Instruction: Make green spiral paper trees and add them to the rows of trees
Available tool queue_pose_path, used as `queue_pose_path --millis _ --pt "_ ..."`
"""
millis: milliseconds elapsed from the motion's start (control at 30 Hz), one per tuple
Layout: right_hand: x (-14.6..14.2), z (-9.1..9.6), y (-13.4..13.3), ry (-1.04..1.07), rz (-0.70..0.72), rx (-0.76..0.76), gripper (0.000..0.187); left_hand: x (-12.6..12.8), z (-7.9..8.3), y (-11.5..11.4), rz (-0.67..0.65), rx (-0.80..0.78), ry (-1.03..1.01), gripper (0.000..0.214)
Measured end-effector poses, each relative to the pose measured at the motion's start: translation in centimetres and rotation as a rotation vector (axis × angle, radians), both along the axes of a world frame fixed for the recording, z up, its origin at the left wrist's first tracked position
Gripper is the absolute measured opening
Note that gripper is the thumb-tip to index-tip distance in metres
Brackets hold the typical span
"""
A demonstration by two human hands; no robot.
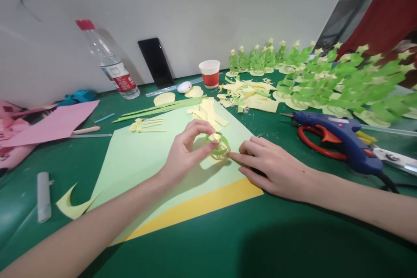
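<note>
My left hand (185, 152) pinches a small green paper spiral tree (219, 147) with a pale yellow star on top, standing on a light green sheet (137, 160). My right hand (272, 165) lies flat beside it, fingers stretched out, the index fingertip touching the tree's base. A yellow sheet (202, 204) peeks out under the green one. Loose pale yellow strips (208, 113) and long green strips (163, 108) lie just beyond the hands.
A blue glue gun (339, 139) rests over red-handled scissors (309, 139) at right. Many finished green paper trees (325, 78) fill the back right. A water bottle (110, 63), phone (155, 63), red cup (210, 74), pink paper (55, 121) and a glue stick (44, 195) are around.
</note>
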State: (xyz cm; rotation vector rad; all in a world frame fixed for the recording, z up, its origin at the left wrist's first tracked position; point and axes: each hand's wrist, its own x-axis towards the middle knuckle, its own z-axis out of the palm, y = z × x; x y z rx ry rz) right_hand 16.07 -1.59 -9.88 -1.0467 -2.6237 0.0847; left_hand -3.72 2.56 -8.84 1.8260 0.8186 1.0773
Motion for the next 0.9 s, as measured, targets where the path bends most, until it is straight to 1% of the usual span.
queue_pose_path --millis 100,200,367,467,533,733,900 --pt "0.02 -0.01 0.02 -0.006 0.001 -0.002 0.032 -0.11 -0.01 -0.01 -0.029 -0.002 -0.017 0.002" --pt "0.05 -0.04 0.06 -0.01 0.001 0.001 0.032 -0.31 -0.15 0.06 -0.057 -0.009 -0.024 0.006" --pt "0.04 -0.04 0.06 0.004 0.005 0.0 0.032 -0.54 -0.67 0.33 -0.087 -0.001 -0.132 0.033" --pt "-0.01 -0.02 0.02 0.006 0.005 -0.001 0.031 -0.52 -0.86 0.42 -0.082 -0.004 -0.16 0.038" --pt "-0.04 -0.03 0.0 0.01 0.003 -0.004 0.031 -0.45 -0.83 0.4 -0.077 0.001 -0.149 0.034" --pt "-0.02 -0.06 0.05 0.016 0.005 -0.002 0.031 -0.17 -0.35 0.01 -0.02 -0.035 -0.083 0.011" --pt "-0.02 -0.08 0.0 0.017 0.005 0.012 0.03 0.02 -0.16 -0.14 0.013 -0.032 -0.051 0.001"
